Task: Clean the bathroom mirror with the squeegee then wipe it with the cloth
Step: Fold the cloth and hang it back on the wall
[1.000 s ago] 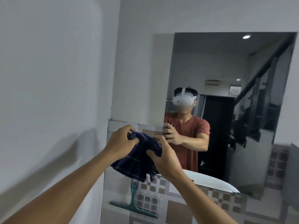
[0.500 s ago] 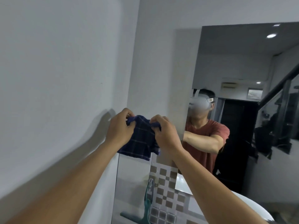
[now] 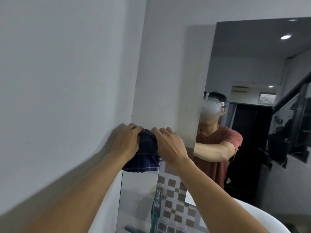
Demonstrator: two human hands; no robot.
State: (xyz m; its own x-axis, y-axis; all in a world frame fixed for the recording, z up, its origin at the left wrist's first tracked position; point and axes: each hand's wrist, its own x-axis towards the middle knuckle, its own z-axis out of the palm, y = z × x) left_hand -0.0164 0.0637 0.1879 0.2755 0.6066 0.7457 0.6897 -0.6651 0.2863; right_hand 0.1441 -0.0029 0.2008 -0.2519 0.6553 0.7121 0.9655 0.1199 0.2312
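Cloth [image 3: 148, 153]: dark blue checked fabric, bunched between both hands, held up near the left wall and just left of the mirror's left edge; its lower folds hang free.
Left hand [image 3: 125, 143]: fingers curled over the cloth's left side, pinching it.
Right hand [image 3: 170, 145]: fingers closed over the cloth's top right, gripping it.
Handling, judged: light, soft, limp; no risk of breakage. It will slump unless gathered into a pad. Best hold is a folded wad under a flat palm, loose corners tucked in.
Mirror [image 3: 262, 68]: fixed to the far wall, right of the hands. Glass, rigid and smooth; judged fragile, so even pressure is advised.
Squeegee [image 3: 155, 211]: green, standing low against the tiled wall below the hands, touched by neither hand.
Basin [image 3: 267, 214]: white rim at the lower right, below the mirror.
Obstructions: the left wall [image 3: 58, 73] stands close beside the left hand and will crowd strokes at the mirror's left edge. Nothing is seen between cloth and glass.
Stage, judged: cloth wiping not yet begun.
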